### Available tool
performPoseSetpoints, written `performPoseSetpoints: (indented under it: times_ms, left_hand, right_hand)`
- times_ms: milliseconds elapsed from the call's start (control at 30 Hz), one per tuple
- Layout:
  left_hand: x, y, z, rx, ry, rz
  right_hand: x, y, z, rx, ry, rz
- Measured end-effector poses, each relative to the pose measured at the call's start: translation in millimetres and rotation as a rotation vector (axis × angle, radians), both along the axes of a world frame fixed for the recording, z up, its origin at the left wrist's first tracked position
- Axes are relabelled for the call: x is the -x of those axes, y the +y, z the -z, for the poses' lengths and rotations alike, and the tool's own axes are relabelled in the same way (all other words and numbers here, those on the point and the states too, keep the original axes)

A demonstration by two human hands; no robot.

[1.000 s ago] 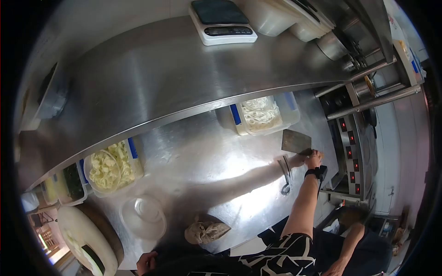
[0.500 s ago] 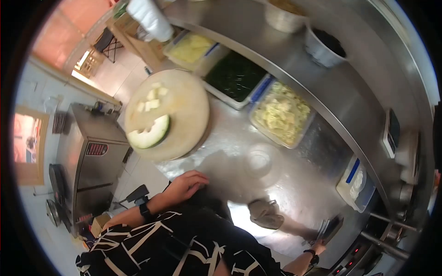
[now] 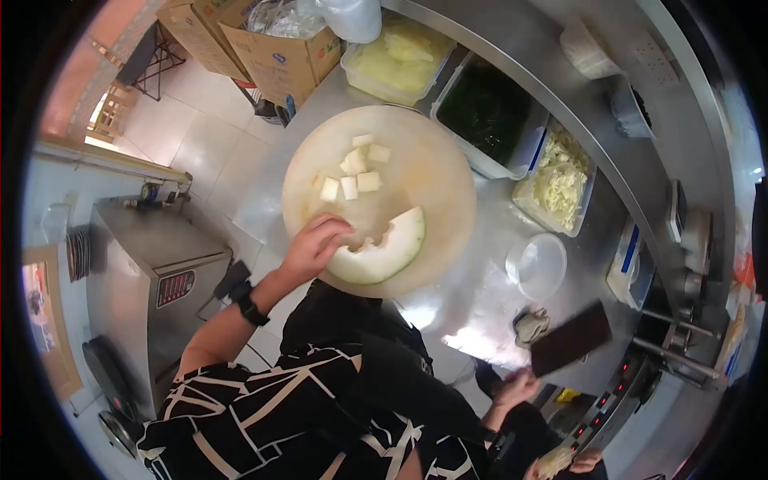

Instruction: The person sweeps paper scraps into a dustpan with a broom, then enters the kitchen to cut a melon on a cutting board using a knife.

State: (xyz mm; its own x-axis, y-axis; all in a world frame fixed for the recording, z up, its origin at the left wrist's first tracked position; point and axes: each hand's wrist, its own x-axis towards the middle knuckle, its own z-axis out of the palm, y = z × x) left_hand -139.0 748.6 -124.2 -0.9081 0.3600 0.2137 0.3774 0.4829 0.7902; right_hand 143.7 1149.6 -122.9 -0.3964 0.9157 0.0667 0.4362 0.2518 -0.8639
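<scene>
On the round cutting board [image 3: 440,172] lies a curved wedge of winter melon [image 3: 388,254], white-fleshed with a thin green rind and a ragged inner edge. My left hand [image 3: 314,246] is at its left end, fingers together and bent over it; the thumb is hard to make out. Several pale cut chunks [image 3: 368,182] lie farther back on the board. Well to the right, my right hand [image 3: 516,388] grips the handle of a dark, broad cleaver [image 3: 572,338], held above the counter's front edge. A crumpled cloth [image 3: 530,326] lies just behind the blade.
Behind the board stand tubs of pale slices [image 3: 396,60], dark greens [image 3: 484,108] and shredded cabbage [image 3: 558,196]. A clear round container [image 3: 538,266] sits on the steel counter. A shelf edge [image 3: 544,100] overhangs the back. At lower right, another person's hands hold a pale bundle [image 3: 554,462].
My left hand has moved from the counter's front edge to the melon wedge. The cleaver has been raised, its broad side now showing. The view has shifted, and another person's hands have appeared.
</scene>
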Motion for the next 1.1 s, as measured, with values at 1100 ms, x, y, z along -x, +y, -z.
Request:
performPoseSetpoints:
  times_ms: [1100]
  left_hand:
    - [19.8, 40.9, -42.3, 0.133, 0.032, 0.755]
  right_hand:
    - [100.7, -136.1, -37.9, 0.084, -0.47, -0.597]
